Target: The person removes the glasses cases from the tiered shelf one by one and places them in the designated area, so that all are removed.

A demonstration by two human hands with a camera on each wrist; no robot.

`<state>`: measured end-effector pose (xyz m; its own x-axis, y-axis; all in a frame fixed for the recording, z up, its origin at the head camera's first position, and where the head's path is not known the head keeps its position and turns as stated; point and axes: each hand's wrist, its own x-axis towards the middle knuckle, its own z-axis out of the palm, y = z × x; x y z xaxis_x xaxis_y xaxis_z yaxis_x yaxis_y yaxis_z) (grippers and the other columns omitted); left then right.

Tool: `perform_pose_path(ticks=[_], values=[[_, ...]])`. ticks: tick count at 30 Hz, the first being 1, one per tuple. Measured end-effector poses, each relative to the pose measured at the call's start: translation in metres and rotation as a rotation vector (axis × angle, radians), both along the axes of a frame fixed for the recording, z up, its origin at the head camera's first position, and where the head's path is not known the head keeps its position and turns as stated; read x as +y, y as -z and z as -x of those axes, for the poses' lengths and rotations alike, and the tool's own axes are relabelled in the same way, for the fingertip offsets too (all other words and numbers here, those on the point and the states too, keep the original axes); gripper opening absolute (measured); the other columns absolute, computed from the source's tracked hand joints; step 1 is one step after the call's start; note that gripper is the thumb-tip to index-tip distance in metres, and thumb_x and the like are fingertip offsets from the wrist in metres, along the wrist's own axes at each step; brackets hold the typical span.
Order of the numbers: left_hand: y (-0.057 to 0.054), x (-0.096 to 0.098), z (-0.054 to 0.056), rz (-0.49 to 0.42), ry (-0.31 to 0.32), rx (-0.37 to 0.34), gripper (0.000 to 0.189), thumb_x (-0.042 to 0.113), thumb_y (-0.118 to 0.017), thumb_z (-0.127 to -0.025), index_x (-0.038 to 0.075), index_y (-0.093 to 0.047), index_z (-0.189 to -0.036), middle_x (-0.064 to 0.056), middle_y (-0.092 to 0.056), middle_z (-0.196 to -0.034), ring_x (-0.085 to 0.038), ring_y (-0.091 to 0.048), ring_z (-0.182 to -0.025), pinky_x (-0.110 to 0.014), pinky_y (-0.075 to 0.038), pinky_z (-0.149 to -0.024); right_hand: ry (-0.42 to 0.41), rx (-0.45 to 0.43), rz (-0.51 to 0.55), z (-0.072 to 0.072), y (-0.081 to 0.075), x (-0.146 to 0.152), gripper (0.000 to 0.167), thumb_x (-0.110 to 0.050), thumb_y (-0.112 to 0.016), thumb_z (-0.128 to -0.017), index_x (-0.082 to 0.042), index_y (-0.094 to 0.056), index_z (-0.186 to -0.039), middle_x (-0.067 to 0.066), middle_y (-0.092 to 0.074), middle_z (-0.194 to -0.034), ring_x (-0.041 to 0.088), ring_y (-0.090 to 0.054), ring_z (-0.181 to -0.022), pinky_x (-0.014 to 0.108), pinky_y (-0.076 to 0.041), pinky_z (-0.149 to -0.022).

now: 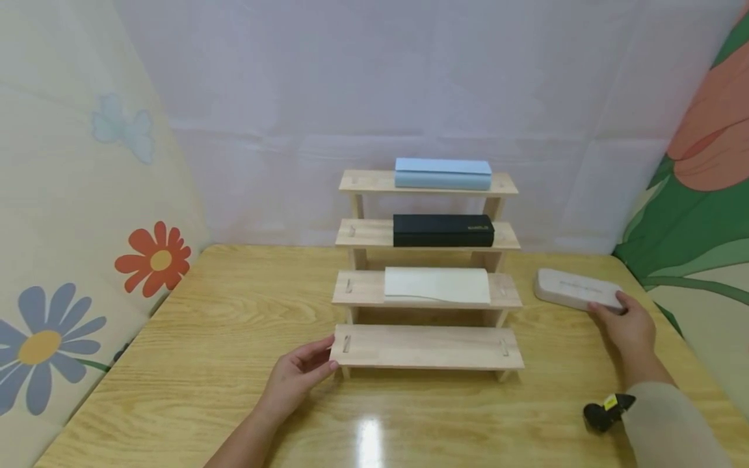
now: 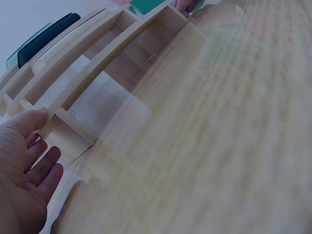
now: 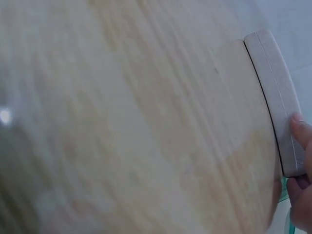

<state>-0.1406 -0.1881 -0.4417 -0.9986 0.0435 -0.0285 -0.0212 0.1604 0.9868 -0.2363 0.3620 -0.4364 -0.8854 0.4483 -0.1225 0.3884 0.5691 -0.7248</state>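
A tiered wooden display stand with stepped shelves stands on the table. My left hand is at the left end of its lowest shelf, pinching that end between thumb and fingers. In the left wrist view, the thumb lies against the shelf's corner. Off to the stand's right, my right hand grips the near right end of an off-white glasses case, which lies flat on the table with faint lettering on top. The right wrist view shows the thumb on the case's side and fingers around its end.
On the stand's upper shelves sit a light blue case, a black case with gold lettering, and a cream case, top to bottom. A black device is at the right wrist. A white cloth hangs behind the table.
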Motion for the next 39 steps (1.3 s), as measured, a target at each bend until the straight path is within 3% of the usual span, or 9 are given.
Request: perform_pose_path(ticks=[8,15,22,28,39], values=[[-0.001,0.001,0.0,0.008,-0.015,-0.02,0.049,0.001,-0.073,-0.084,-0.005,-0.058,-0.13,-0.024,-0.058,-0.134,0.002,-0.063,-0.1,-0.017,-0.054,-0.089,-0.038,0.026,-0.014,0.0,0.002,-0.001,0.085,-0.047,-0.05,-0.098,0.004,-0.012,-0.153,0.032,-0.01,-0.159,0.051,-0.011,-0.146,0.059,-0.014,-0.121],[-0.002,0.001,0.0,0.029,-0.024,-0.013,0.048,0.003,-0.074,-0.084,-0.004,-0.058,-0.129,-0.022,-0.059,-0.134,0.004,-0.063,-0.101,-0.015,-0.053,-0.089,-0.097,0.101,-0.042,-0.003,-0.001,-0.003,0.089,-0.048,-0.053,-0.097,0.007,-0.011,-0.153,0.035,-0.01,-0.157,0.053,-0.011,-0.144,0.064,-0.014,-0.119],[-0.003,0.002,0.0,0.025,-0.023,-0.019,0.048,0.002,-0.073,-0.084,-0.004,-0.058,-0.129,-0.022,-0.059,-0.134,0.004,-0.063,-0.101,-0.014,-0.053,-0.089,-0.111,0.16,0.039,-0.009,-0.015,-0.01,0.088,-0.047,-0.054,-0.096,0.002,-0.011,-0.155,0.034,-0.005,-0.159,0.053,-0.008,-0.145,0.067,-0.016,-0.117],[-0.002,0.001,0.001,0.027,-0.022,-0.014,0.048,0.001,-0.073,-0.084,-0.004,-0.058,-0.129,-0.023,-0.059,-0.134,0.005,-0.063,-0.1,-0.014,-0.053,-0.089,-0.139,0.2,0.056,-0.013,-0.026,-0.017,0.085,-0.044,-0.056,-0.096,0.001,-0.014,-0.155,0.034,-0.01,-0.158,0.054,-0.014,-0.144,0.068,-0.023,-0.113],[0.0,0.001,0.001,0.011,-0.009,0.002,0.048,0.0,-0.072,-0.084,-0.006,-0.057,-0.129,-0.025,-0.058,-0.134,0.004,-0.063,-0.1,-0.015,-0.054,-0.088,-0.171,0.279,0.138,-0.012,-0.036,-0.035,0.082,-0.035,-0.062,-0.095,0.0,-0.017,-0.155,0.028,-0.016,-0.16,0.048,-0.02,-0.144,0.06,-0.025,-0.118]])
